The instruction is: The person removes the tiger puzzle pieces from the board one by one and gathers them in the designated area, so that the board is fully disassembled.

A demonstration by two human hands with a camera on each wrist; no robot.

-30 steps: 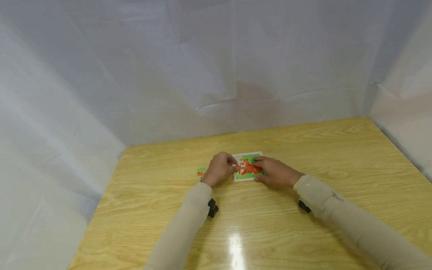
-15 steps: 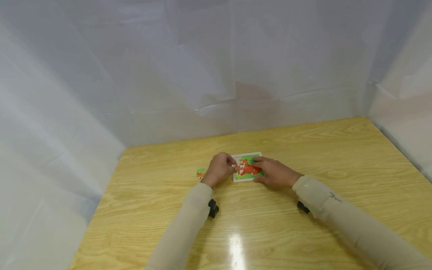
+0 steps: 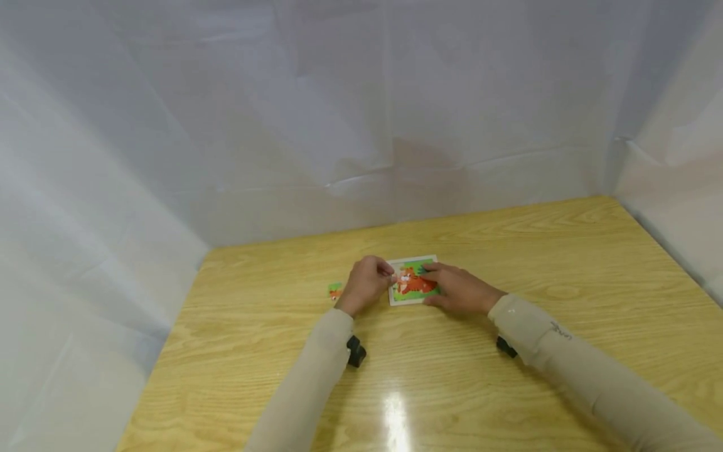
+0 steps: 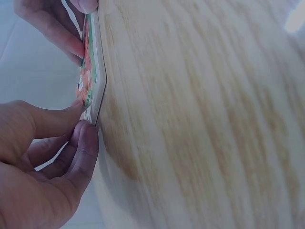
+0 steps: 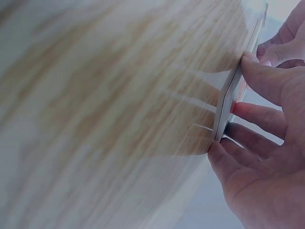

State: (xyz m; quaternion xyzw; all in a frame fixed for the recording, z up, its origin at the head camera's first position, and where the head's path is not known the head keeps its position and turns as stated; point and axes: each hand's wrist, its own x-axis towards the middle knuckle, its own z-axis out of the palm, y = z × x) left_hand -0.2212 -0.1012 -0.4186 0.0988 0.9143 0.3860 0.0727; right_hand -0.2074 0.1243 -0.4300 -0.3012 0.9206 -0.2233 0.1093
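A jigsaw puzzle board [image 3: 414, 294] with a white frame lies on the table in the head view, showing an orange tiger on green. Its upper left part shows pale bare backing. My left hand [image 3: 368, 282] is at the board's left edge, thumb and fingertips pinching a small puzzle piece [image 4: 80, 89] mostly hidden by the fingers. On the board's right side, my right hand [image 3: 460, 289] grips it: the right wrist view has the thumb at one edge, other fingers over the picture and at a corner. A loose puzzle piece [image 3: 334, 291], green and orange, lies left of my left hand.
The wooden table [image 3: 254, 351] extends around the board on all sides. Pale sheeting [image 3: 294, 125] hangs behind the table and along both sides. A dark device [image 3: 356, 351] is strapped under each wrist.
My left fingertips shift very slightly over the board's left edge, and more of the loose piece beside that hand shows. The right hand keeps its place on the board.
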